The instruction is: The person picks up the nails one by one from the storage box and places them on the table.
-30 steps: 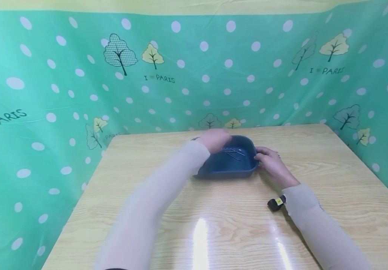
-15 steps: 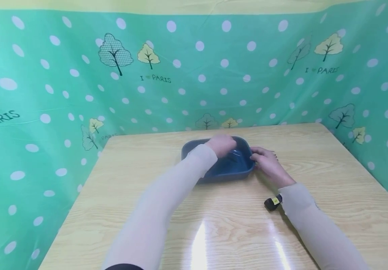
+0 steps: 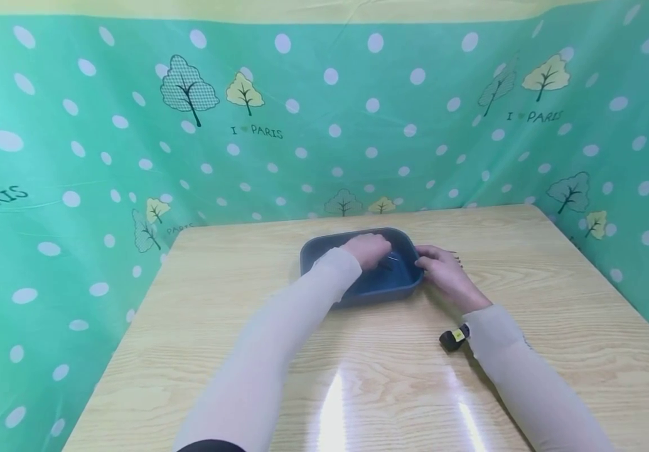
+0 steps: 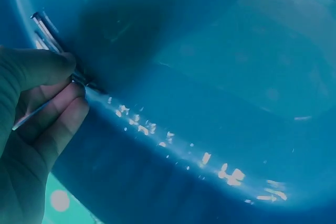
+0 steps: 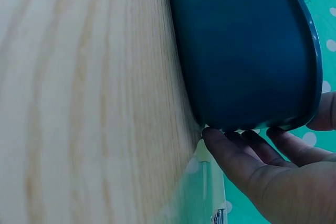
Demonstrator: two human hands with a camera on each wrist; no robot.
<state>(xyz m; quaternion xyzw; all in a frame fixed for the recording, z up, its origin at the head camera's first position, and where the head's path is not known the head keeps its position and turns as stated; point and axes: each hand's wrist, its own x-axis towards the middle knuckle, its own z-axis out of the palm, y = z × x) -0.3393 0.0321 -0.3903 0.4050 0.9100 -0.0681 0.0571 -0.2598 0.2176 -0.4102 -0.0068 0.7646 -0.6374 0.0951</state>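
A dark blue plastic basin (image 3: 378,296) stands on the table. My left hand (image 3: 368,251) reaches down inside it, knuckles up. In the left wrist view, the thumb and fingers of the left hand (image 4: 44,90) pinch a thin metal nail (image 4: 34,116) low at the basin's wall, and other nails (image 4: 48,34) lie just past the thumb. At the basin's right end, my right hand (image 3: 445,273) holds the rim. The right wrist view has its thumb at the rim of the basin (image 5: 247,51) and the other fingers against the outer wall.
Several nails (image 3: 457,258) lie on the table just right of my right hand. A black wrist camera (image 3: 453,339) hangs at the right cuff. A green dotted cloth (image 3: 279,163) hangs behind and beside the wooden table (image 3: 234,276).
My left hand has moved right and lower into the basin, covering nails seen earlier. The right hand keeps its hold on the rim. The head view has shifted slightly.
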